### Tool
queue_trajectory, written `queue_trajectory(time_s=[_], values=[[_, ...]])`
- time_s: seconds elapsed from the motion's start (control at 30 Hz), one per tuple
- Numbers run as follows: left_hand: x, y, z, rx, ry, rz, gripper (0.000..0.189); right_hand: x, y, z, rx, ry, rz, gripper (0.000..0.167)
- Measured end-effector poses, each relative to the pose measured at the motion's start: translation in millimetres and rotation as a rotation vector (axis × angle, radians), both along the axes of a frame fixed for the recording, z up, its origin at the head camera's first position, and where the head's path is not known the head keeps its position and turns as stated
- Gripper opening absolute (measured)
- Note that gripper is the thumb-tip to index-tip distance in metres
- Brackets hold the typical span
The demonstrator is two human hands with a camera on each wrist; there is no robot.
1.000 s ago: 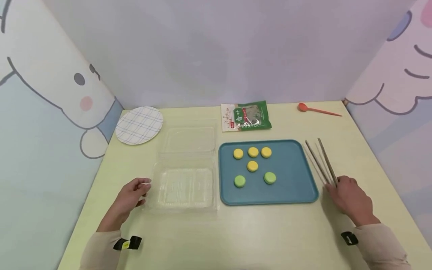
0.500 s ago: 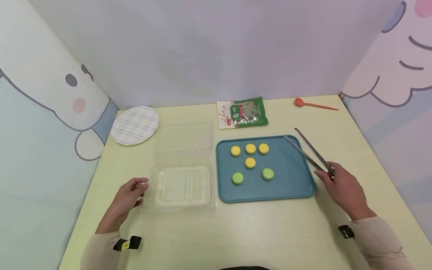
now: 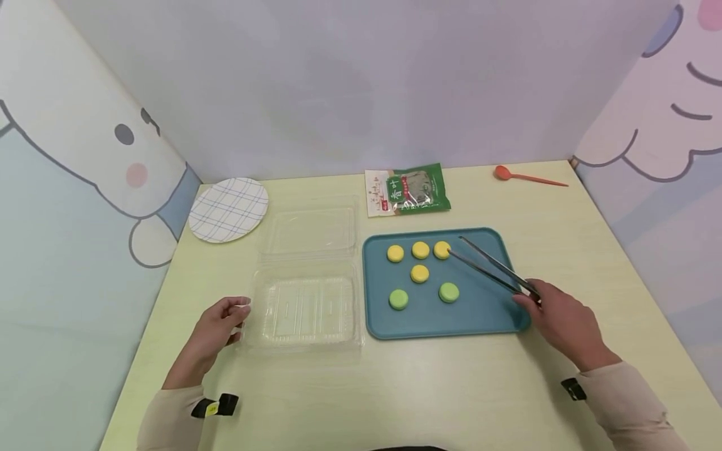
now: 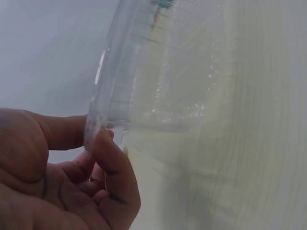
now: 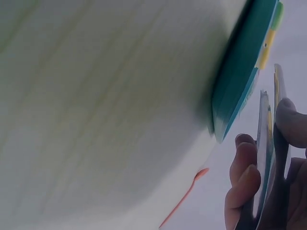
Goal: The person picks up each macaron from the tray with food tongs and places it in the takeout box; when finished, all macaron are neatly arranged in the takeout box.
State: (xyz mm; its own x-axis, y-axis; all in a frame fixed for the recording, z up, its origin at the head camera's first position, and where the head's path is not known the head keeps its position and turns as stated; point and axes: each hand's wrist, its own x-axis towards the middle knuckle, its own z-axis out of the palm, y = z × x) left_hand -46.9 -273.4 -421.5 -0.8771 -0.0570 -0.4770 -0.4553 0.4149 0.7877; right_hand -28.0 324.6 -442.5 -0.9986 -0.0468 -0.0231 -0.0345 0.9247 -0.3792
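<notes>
My left hand (image 3: 217, 329) pinches the left rim of a clear plastic clamshell box (image 3: 307, 313) between thumb and finger; the box lies with its lid (image 3: 313, 230) folded back behind it. In my right hand (image 3: 566, 322) I grip metal tongs (image 3: 491, 275), arms spread apart, over the blue tray (image 3: 485, 319). One tong tip overlaps the rightmost yellow macaron (image 3: 442, 250) in the head view; the other tip is behind and to the right of it. Several yellow macarons (image 3: 420, 274) and two green macarons (image 3: 449, 292) lie on the tray.
Behind the tray lies a green and white packet (image 3: 406, 190). A checked plate (image 3: 228, 210) stands at the back left, and a red spoon (image 3: 527, 177) lies at the back right. Walls enclose the table (image 3: 429, 388) behind and at both sides.
My right hand has moved left with the tongs, from the table beside the tray to over the macarons. My left hand stays on the box rim. The head view has shifted slightly.
</notes>
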Motion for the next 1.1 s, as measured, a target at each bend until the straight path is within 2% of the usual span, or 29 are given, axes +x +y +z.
queue_trajectory(time_s=[0.27,0.43,0.63,0.87,1.1], values=[[-5.2,2.1,-0.6,0.02,0.024,0.008,0.041,-3.4,-5.8,-3.4,0.056,0.064,0.063,0.03],[-7.8,4.5,-1.1,0.014,0.028,0.022,0.039,-7.5,-11.5,-5.5,0.096,0.128,0.094,0.036],[-6.4,5.7,-1.1,0.008,0.002,0.039,0.039,-12.9,-16.4,-8.0,0.123,0.195,0.12,0.039],[-6.8,5.2,-2.1,0.008,0.01,0.036,0.039,-15.2,-19.9,-9.4,0.133,0.281,0.145,0.043],[-6.9,4.9,-2.3,0.01,0.011,0.039,0.039,-15.9,-20.5,-10.6,0.141,0.287,0.148,0.043]])
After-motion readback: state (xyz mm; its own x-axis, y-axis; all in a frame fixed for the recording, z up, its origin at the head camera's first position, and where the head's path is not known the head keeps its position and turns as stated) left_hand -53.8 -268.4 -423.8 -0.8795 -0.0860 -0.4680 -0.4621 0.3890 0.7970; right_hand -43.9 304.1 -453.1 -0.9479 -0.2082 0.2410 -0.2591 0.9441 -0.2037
